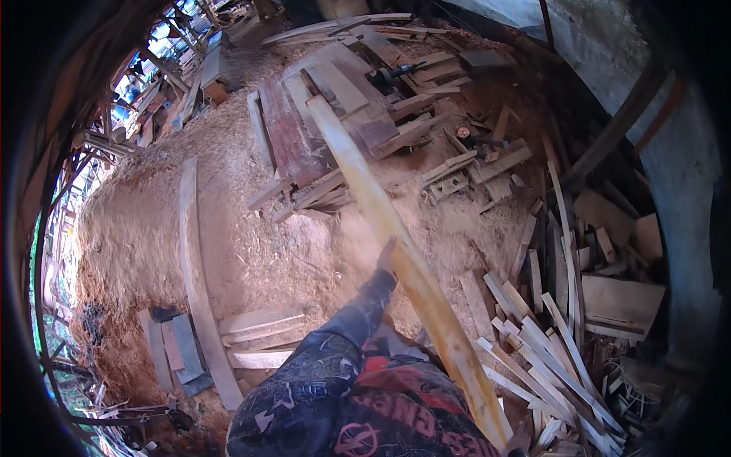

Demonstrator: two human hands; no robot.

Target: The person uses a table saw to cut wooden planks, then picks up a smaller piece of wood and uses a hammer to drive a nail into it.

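A long pale yellow-brown wooden plank slants across the view from the far middle to the lower right, held up in front of my body. My left hand grips its left edge near the middle, the thumb against the wood and the other fingers hidden beneath. At the plank's near end, by the lower edge of the view, a small dark part of my right hand shows against the wood. Its fingers are mostly out of sight. Beyond the far end lie wide reddish boards on the ground.
Sawdust and shavings cover the ground. A power tool rests among boards at the back. Narrow wood strips lie heaped at the right, beside a pale wall. A long board and short offcuts lie at the left.
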